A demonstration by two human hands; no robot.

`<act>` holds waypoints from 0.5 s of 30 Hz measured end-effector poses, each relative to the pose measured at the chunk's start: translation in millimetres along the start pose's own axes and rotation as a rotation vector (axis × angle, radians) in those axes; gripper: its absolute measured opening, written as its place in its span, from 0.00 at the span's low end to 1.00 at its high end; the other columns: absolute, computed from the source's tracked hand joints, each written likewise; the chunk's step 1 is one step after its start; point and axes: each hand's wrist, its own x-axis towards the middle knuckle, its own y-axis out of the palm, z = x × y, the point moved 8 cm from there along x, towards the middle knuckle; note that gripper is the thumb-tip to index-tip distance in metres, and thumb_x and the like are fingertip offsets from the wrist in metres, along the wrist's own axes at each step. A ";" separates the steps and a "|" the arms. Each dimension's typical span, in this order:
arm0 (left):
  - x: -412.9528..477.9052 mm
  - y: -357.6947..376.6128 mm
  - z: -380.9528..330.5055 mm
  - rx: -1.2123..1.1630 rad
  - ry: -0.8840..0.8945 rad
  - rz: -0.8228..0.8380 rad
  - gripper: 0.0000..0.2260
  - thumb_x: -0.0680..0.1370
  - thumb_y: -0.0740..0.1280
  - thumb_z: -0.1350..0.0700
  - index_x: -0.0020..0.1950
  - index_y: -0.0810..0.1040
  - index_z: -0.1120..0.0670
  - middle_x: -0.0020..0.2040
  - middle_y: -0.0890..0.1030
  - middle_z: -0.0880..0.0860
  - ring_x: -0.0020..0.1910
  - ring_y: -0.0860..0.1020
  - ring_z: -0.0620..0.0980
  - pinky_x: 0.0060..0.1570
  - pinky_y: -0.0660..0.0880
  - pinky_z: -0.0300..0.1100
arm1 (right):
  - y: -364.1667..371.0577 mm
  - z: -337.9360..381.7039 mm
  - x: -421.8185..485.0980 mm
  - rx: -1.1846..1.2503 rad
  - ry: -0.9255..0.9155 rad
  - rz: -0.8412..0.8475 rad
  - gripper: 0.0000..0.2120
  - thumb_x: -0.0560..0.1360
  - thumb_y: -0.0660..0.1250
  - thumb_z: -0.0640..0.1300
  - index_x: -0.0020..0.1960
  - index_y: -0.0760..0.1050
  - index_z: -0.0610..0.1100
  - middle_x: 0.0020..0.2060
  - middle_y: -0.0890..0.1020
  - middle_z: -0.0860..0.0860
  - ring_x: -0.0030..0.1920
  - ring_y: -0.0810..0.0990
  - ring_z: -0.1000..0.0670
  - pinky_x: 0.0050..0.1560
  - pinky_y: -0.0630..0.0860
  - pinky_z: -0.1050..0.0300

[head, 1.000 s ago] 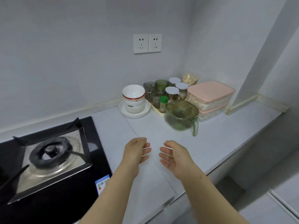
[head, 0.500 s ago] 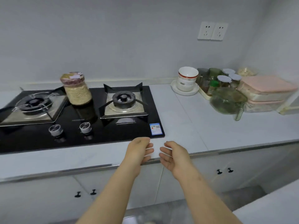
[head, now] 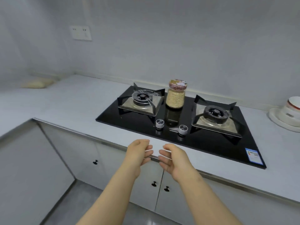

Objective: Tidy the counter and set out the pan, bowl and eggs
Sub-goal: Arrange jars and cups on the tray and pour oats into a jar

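"While the bowl (head: 294,103) sat stacked on its plate (head: 282,123) at the far right of the desk (head: 73,103), where were the pan and eggs?"

"Neither showed anywhere. What did show was a lidded jar (head: 175,98) of pale grains, upright on the black hob (head: 211,143), between the two burners and just behind the knobs (head: 159,123)."

"And the hands?"

"Both were empty. The left hand (head: 139,153) and right hand (head: 174,159) hung close together, not touching, over the desk's front edge, with fingers loosely curled and pinching nothing."

"So what was the step?"

"Clearing the hob, I'd judge, since the jar was the one stray thing where a pan would go. It looked like full glass, so I'd have gripped it round the body, not by the lid. I'd have lifted it straight up, clear of the pan supports on either side, and set it on bare desk away from the burners. The knobs lay right on the reach path, and a wrist brushing one was the risk."

"And the pan?"

"Possibly behind the closed cupboard doors (head: 146,184) below, though nothing showed it."
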 end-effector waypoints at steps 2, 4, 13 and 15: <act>17.9 -54.8 -22.1 -0.009 0.038 -0.054 0.06 0.80 0.60 0.56 0.54 0.75 0.54 0.47 0.80 0.52 0.45 0.79 0.48 0.45 0.75 0.40 | 66.4 -1.5 8.2 -0.013 0.001 0.054 0.08 0.77 0.60 0.42 0.55 0.74 0.42 0.42 0.80 0.48 0.41 0.79 0.50 0.45 0.75 0.55; 31.5 -100.4 -39.9 -0.008 0.042 -0.098 0.07 0.80 0.61 0.56 0.55 0.75 0.54 0.46 0.80 0.52 0.45 0.79 0.48 0.48 0.76 0.42 | 123.1 -4.4 14.6 -0.013 0.010 0.112 0.08 0.77 0.60 0.41 0.55 0.74 0.42 0.42 0.80 0.48 0.40 0.79 0.50 0.48 0.75 0.55; 87.7 -307.1 -99.4 -0.063 0.097 -0.294 0.06 0.79 0.61 0.56 0.53 0.76 0.54 0.42 0.79 0.51 0.41 0.79 0.47 0.45 0.75 0.41 | 352.4 -34.5 39.2 -0.092 0.062 0.341 0.09 0.77 0.61 0.41 0.55 0.74 0.41 0.42 0.80 0.47 0.41 0.80 0.49 0.40 0.75 0.56; 101.0 -340.4 -103.5 -0.083 0.083 -0.337 0.05 0.79 0.62 0.56 0.52 0.76 0.54 0.41 0.79 0.50 0.41 0.79 0.47 0.45 0.75 0.41 | 387.4 -42.7 48.2 -0.132 0.086 0.355 0.08 0.77 0.61 0.41 0.54 0.74 0.40 0.41 0.80 0.47 0.40 0.79 0.50 0.40 0.75 0.57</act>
